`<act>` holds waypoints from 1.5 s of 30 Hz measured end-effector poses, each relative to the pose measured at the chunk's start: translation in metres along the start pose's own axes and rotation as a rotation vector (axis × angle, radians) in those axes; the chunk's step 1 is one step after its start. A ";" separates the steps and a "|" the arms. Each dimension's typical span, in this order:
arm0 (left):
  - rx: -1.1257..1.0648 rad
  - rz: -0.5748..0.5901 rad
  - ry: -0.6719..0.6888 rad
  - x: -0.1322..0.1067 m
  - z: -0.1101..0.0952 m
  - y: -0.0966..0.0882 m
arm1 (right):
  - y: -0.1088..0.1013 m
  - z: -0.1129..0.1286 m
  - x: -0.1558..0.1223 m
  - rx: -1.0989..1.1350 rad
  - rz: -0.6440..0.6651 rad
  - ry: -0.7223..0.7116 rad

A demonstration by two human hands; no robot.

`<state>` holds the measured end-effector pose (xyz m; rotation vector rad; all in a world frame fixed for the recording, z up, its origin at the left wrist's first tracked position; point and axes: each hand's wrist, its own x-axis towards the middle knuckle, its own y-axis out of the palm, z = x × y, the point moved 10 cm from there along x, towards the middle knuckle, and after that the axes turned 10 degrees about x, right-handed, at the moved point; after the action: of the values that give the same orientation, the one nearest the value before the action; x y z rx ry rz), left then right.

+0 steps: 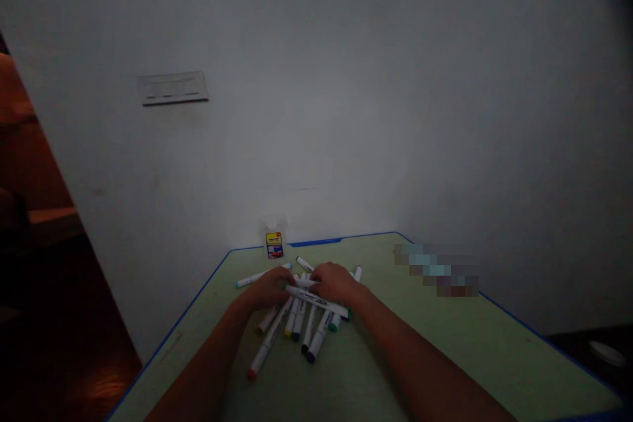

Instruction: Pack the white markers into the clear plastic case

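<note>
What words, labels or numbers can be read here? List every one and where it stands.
Yellow label on the clear plastic box: too small to read.
Dark printing on the white marker: too blurred to read.
Plate on the wall: too faint to read.

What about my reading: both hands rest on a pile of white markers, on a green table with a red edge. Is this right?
Not quite: the head view shows the table has a blue edge, not red. The rest stands: the left hand and right hand rest on the white markers.
</note>
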<state>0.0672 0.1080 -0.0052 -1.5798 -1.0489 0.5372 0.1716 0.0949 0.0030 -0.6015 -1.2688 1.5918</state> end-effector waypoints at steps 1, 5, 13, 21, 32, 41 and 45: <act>0.007 0.000 -0.003 0.000 0.000 0.000 | 0.000 -0.001 0.000 -0.002 0.001 0.002; 0.034 0.022 -0.009 -0.001 -0.002 0.000 | 0.002 -0.002 0.001 -0.011 0.029 0.013; 0.062 0.034 -0.022 -0.003 -0.008 -0.003 | 0.002 0.002 -0.001 -0.012 0.031 0.003; 0.063 0.034 0.011 -0.004 -0.014 -0.003 | 0.001 0.002 -0.001 -0.008 0.024 -0.006; 0.057 0.040 0.075 -0.003 -0.015 0.000 | 0.002 0.003 -0.001 0.020 0.038 -0.013; 0.055 0.037 0.081 -0.003 -0.011 0.003 | -0.003 0.000 0.001 0.031 -0.029 -0.013; 0.058 0.046 0.087 -0.003 -0.013 0.003 | -0.012 0.002 0.002 0.044 -0.095 -0.018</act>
<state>0.0768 0.0990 -0.0046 -1.5656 -0.9261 0.5206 0.1735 0.0953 0.0148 -0.4933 -1.2539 1.5455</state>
